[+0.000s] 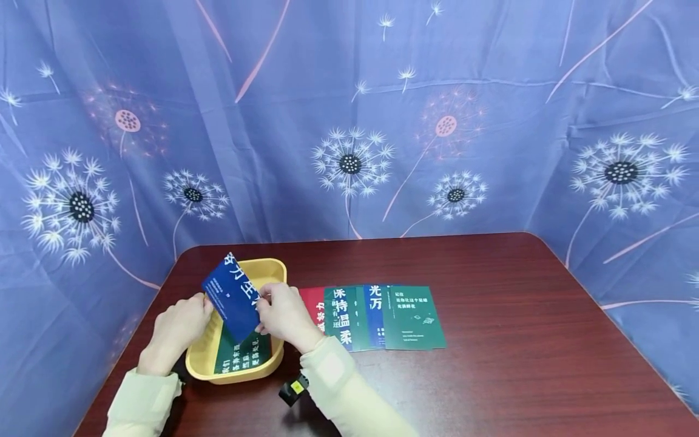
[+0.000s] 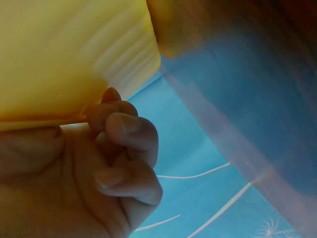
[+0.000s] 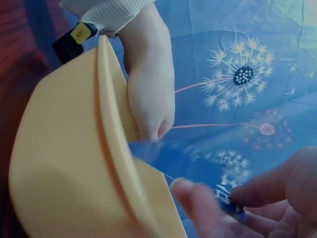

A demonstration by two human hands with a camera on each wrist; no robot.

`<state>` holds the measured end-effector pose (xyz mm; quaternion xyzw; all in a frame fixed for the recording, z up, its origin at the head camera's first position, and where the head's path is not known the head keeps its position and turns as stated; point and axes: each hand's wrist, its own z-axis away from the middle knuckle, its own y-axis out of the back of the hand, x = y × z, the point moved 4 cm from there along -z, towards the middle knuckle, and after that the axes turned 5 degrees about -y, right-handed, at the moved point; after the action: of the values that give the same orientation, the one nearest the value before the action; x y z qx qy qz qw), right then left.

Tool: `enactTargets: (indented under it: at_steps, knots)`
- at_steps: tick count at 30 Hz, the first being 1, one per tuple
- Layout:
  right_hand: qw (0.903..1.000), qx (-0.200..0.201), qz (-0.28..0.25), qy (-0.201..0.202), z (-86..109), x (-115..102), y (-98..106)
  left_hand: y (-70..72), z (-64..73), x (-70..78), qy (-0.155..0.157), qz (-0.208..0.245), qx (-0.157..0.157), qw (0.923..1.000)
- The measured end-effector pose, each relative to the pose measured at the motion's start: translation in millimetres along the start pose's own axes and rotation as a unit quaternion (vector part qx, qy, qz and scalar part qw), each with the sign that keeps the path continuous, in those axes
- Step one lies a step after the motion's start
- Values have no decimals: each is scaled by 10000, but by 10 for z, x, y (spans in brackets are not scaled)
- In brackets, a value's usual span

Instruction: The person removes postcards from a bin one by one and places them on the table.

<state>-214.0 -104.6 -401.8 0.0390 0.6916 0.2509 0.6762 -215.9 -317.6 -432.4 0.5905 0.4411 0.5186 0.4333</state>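
My right hand (image 1: 288,312) pinches the right edge of a blue card (image 1: 230,298) with white writing, tilted above a yellow plastic basket (image 1: 275,268). In the right wrist view, thumb and fingers meet on the blue card's edge. At the basket's left side my left hand (image 1: 177,328) grips the rim; the left wrist view shows its fingers (image 2: 131,139) curled at the yellow wall. A green card (image 1: 232,358) with white writing lies inside the basket, partly hidden by the blue card.
Right of the basket, several overlapping cards lie in a row on the dark red-brown table (image 1: 519,303): a red card (image 1: 314,300), green ones and a blue one, with a green card (image 1: 415,321) on the right. A blue dandelion-patterned cloth (image 1: 306,91) hangs behind.
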Motion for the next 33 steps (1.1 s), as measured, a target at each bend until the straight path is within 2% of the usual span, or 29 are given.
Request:
enactTargets:
  at_steps: [4, 7, 10, 14, 17, 20, 25, 33]
  knots:
    - [9998, -45, -32, -189, 2, 71, 70, 23, -3, -1, 14, 10, -22, 10000]
    - [9984, -137, -463, -278, -15, 121, 142, 41, -10, -6, 31, 14, -33, 10000]
    - [9933, -194, -1086, -346, -30, 141, 238, 53, -23, 1, 1, 19, 38, 10000]
    - [9817, -469, -1779, -499, -12, 178, 319, 37, -23, 5, 10, 45, 5, 10000]
    - [9761, -627, -2014, -529, 10, 235, 361, 24, -16, -2, 24, 51, -25, 10000]
    - [9756, -608, -2069, -414, 25, 310, 448, 13, -17, -7, -18, 32, 40, 10000]
    - [9729, -532, -2204, -452, 78, 450, 712, 4, -19, -19, -38, 55, 27, 10000]
    - [9558, -392, -2816, -752, 246, 747, 1219, 15, -13, -5, -57, 81, -50, 9999]
